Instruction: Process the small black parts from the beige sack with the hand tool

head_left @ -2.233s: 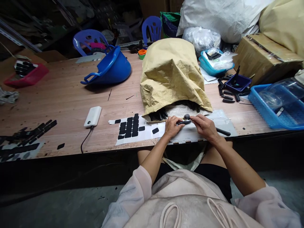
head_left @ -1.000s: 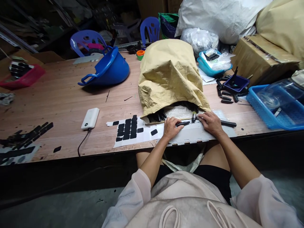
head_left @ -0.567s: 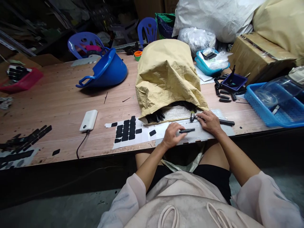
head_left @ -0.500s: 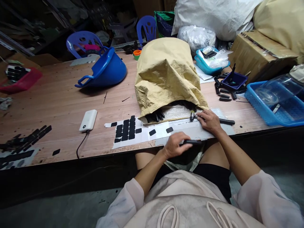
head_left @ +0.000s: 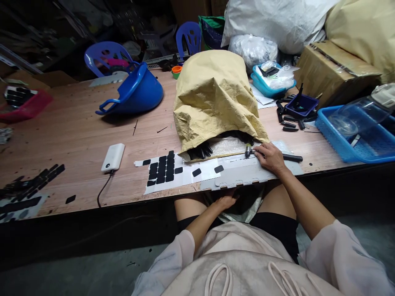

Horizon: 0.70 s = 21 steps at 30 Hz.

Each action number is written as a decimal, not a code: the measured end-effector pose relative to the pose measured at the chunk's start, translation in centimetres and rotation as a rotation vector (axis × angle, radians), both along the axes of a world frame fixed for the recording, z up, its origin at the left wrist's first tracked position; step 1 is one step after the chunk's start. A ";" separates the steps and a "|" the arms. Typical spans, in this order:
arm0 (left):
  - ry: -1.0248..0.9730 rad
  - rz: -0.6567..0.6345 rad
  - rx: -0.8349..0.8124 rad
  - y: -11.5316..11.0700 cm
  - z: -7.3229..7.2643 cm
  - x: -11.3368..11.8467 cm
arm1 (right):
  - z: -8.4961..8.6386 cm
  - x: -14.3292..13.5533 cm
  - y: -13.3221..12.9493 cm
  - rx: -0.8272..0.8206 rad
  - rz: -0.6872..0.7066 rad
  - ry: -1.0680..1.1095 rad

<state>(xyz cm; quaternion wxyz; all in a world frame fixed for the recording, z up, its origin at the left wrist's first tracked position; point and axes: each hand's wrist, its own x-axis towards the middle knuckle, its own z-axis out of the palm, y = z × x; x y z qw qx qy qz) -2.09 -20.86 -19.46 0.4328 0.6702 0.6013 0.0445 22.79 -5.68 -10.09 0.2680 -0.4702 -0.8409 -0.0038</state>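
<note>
My right hand (head_left: 270, 158) is closed over the thin metal shaft of a hammer (head_left: 292, 158) on the table. The hammer's head (head_left: 247, 150) shows left of my fingers, its black handle to the right. Below the table edge, over my lap, is my left hand (head_left: 227, 201); its fingertips are in shadow and what they hold cannot be seen. Under the hammer lies a grey board (head_left: 237, 179). Black handle-like pieces (head_left: 201, 150) stick out of the mouth of a tan sack (head_left: 216, 94). Black rounded stickers (head_left: 169, 166) lie on a white sheet (head_left: 185, 177).
A blue tub (head_left: 140, 92) lies tilted at the back. Left of the sheet is a white power bank (head_left: 112, 158) with a cable. At right stand a blue basket (head_left: 364, 150), a purple tray (head_left: 301, 105) among black pieces, and a cardboard box (head_left: 335, 74).
My left hand has gone from the table edge down below it, and the black handle-like piece it held is out of sight. The right hand stays on the hammer.
</note>
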 end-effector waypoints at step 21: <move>-0.551 0.266 0.284 7.5 11.9 1.0 | -0.1 -0.1 -0.1 0.045 0.002 -0.017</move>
